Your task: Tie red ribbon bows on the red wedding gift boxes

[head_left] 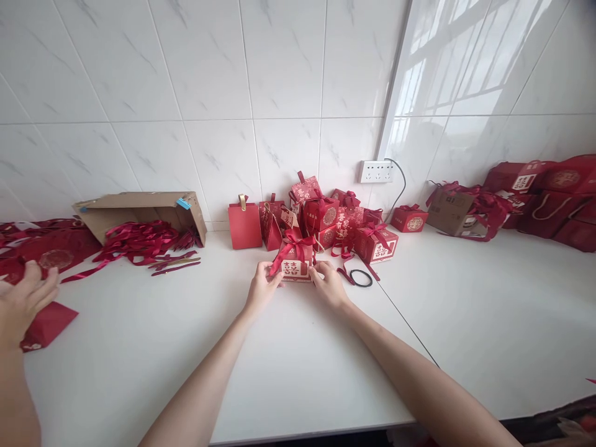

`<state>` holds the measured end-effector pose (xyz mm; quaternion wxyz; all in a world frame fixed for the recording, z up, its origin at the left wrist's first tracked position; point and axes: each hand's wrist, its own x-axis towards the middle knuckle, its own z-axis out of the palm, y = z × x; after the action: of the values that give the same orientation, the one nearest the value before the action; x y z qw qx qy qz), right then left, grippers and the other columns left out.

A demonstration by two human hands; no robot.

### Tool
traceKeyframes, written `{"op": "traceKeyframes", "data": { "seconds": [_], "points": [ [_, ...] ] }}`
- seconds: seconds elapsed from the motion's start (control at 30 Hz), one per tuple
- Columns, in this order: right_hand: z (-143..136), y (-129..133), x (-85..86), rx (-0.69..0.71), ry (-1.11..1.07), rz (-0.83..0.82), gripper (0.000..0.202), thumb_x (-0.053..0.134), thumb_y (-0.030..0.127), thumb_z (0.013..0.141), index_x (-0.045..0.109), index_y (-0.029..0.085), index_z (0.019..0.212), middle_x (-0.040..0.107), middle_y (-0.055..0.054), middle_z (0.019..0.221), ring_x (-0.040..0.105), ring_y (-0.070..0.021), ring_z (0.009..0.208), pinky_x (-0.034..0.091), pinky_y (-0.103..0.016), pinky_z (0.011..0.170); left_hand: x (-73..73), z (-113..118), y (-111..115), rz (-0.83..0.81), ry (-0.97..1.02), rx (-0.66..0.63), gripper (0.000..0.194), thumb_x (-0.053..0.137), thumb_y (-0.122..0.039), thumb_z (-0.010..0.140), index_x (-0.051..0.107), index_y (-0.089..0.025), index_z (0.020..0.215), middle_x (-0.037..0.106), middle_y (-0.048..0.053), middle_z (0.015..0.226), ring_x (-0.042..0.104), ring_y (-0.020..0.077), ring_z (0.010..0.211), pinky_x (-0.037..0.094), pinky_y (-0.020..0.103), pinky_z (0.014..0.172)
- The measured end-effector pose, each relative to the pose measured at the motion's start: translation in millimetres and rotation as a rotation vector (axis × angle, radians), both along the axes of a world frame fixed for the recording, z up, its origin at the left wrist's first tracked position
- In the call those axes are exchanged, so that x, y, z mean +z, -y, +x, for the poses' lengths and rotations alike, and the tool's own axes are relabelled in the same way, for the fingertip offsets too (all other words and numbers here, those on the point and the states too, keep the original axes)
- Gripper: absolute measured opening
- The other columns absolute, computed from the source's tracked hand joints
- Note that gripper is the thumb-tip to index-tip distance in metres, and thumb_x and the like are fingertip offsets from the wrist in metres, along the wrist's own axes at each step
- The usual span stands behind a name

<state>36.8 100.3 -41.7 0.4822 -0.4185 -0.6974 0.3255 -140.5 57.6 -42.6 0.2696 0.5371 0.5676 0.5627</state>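
Note:
Straight ahead on the white table, a small red gift box [303, 270] with a white label and a red ribbon bow [298, 246] stands upright. My left hand [264, 284] grips its left side, fingers closed against the box. On the opposite side, my right hand [328, 280] presses its fingers to the right edge. Right behind it is a cluster of red gift boxes, some tied with bows. One bow-tied box [379, 247] sits just right of my right hand, near a black ring-shaped band [361, 278] and a loose ribbon end.
At left, a cardboard box [139, 202] on its side spills red ribbons [139, 241]. A co-worker's hand [28, 301] is over red packaging at far left. More red boxes [570, 177] and a ribbon-filled carton [449, 212] stand at right. A power strip [376, 171] hangs on the tiled wall.

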Motion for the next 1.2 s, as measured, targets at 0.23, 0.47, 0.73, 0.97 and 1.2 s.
{"op": "traceKeyframes", "data": {
  "seconds": [0.23,0.47,0.73,0.97,1.2],
  "points": [
    [-1.0,5.5,2.0,-0.083,-0.015,0.031,0.025,0.047,0.046,0.079,0.05,0.022,0.073,0.046,-0.01,0.108,0.044,-0.0241,0.109,0.039,-0.039,0.093,8.9,-0.7,1.9,-0.001,0.027,-0.002,0.045,0.051,-0.061,0.069,0.052,-0.016,0.071,0.058,0.0,0.064,0.055,0.0109,0.049,0.046,0.025,0.05],
    [-1.8,7.1,3.1,0.006,-0.015,-0.053,0.038,0.037,0.056,0.083,0.041,0.023,0.065,0.05,-0.001,0.062,0.051,-0.0196,0.06,0.044,-0.036,0.062,9.0,5.8,5.6,-0.013,-0.001,-0.075,0.036,0.052,-0.052,0.071,0.051,-0.018,0.064,0.06,0.0,0.061,0.058,0.0134,0.053,0.048,0.026,0.055],
    [-9.1,10.7,-0.9,0.135,-0.116,-0.059,0.033,0.043,0.056,0.081,0.043,0.022,0.079,0.053,-0.001,0.072,0.055,-0.0173,0.064,0.049,-0.032,0.056,6.1,10.8,7.4,-0.061,-0.083,-0.186,0.028,0.053,-0.044,0.072,0.059,-0.018,0.067,0.07,0.004,0.075,0.066,0.0222,0.08,0.051,0.03,0.069],
    [-10.2,13.4,-2.1,0.211,-0.168,-0.047,0.038,0.044,0.046,0.084,0.043,0.022,0.113,0.058,-0.007,0.099,0.059,-0.0181,0.082,0.055,-0.035,0.067,3.0,11.0,7.2,-0.08,-0.119,-0.2,0.029,0.051,-0.044,0.074,0.062,-0.017,0.072,0.07,0.005,0.078,0.066,0.0226,0.08,0.051,0.031,0.07],
    [-9.9,10.5,-3.3,0.161,-0.106,0.029,0.039,0.042,0.046,0.085,0.058,0.018,0.107,0.055,-0.012,0.11,0.058,-0.022,0.088,0.055,-0.038,0.068,1.3,10.3,5.8,-0.077,-0.137,-0.205,0.028,0.051,-0.043,0.075,0.063,-0.018,0.071,0.071,0.005,0.078,0.066,0.0223,0.079,0.052,0.031,0.07]
  ]
}}
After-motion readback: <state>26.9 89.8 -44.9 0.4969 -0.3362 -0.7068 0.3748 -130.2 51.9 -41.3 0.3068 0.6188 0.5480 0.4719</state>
